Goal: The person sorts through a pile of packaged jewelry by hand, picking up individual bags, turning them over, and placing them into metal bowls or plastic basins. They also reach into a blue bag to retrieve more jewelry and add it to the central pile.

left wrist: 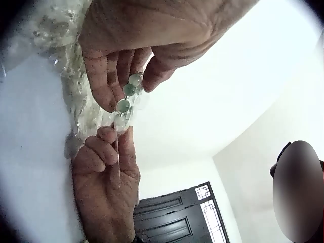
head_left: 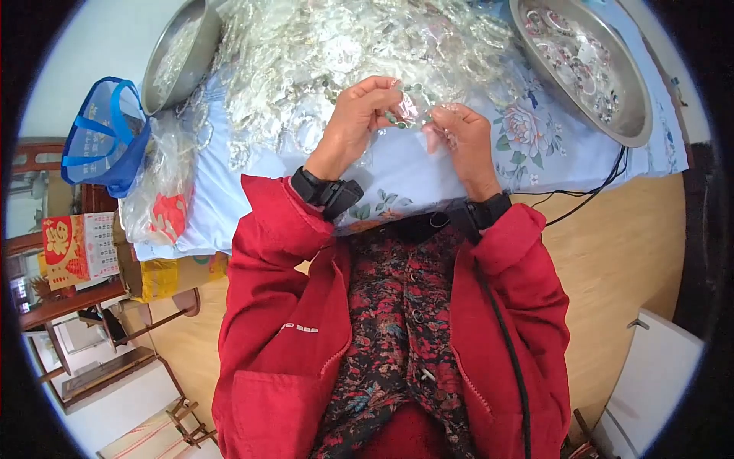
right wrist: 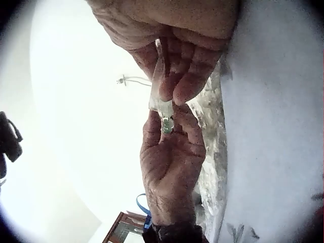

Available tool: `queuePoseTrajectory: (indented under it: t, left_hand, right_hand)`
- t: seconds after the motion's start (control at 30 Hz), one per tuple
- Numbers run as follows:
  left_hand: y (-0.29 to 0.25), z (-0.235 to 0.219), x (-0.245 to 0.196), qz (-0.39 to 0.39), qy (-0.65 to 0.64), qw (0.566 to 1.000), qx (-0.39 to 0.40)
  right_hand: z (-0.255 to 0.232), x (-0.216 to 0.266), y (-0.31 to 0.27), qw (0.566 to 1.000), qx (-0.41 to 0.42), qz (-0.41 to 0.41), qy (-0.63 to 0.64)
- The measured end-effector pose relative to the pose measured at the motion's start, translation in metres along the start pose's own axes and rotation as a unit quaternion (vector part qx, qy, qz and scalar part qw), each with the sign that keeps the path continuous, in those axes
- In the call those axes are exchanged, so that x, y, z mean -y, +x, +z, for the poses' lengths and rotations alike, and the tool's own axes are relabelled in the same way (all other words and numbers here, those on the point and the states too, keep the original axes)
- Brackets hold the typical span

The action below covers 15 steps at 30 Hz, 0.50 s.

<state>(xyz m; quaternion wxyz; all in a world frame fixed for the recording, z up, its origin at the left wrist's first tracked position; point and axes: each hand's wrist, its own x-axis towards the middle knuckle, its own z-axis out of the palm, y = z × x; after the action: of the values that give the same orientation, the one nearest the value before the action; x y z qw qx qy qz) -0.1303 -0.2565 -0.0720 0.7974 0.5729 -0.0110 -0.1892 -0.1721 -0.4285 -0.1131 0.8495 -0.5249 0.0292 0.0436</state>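
Above the near edge of the table, my left hand [head_left: 358,115] pinches a bracelet of round green beads [left wrist: 123,105] between thumb and fingertips. Facing it, my right hand [head_left: 468,145] grips a small clear plastic bag [right wrist: 160,91] between thumb and curled fingers. The two hands are close together, and the bag spans the gap between them, shining in the head view. In the right wrist view some green beads [right wrist: 167,125] show at the bag's end, against the left fingers. Part of the bracelet is hidden by the left fingers.
A large heap of clear-bagged jewellery [head_left: 306,53] covers the back of the flowered tablecloth [head_left: 527,164]. Metal basins stand left [head_left: 158,76] and right [head_left: 641,115], the right one holding bracelets. A blue bag [head_left: 99,145] and a plastic sack [head_left: 157,191] sit at the left edge.
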Motion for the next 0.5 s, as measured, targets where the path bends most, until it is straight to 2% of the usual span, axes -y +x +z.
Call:
queuePoseTrajectory:
  t: [0.23,0.4,0.5]
  left_hand:
    - [-0.0061,-0.0052,-0.0011,0.008,0.01,1.0,-0.009]
    - [-0.0087,-0.0055,-0.0066,-0.036,0.074,0.997,0.005]
    - [-0.0053,-0.0105,-0.0031,-0.046,0.096,0.994,0.03]
  right_hand:
    - [-0.0025,-0.0031,-0.0002,0.999,0.007,0.013,-0.028]
    - [-0.0038,0.0007,-0.0017,0.997,0.025,0.01,-0.066]
    - [-0.0013,0.0056,-0.0043,0.996,0.032,0.04,-0.067]
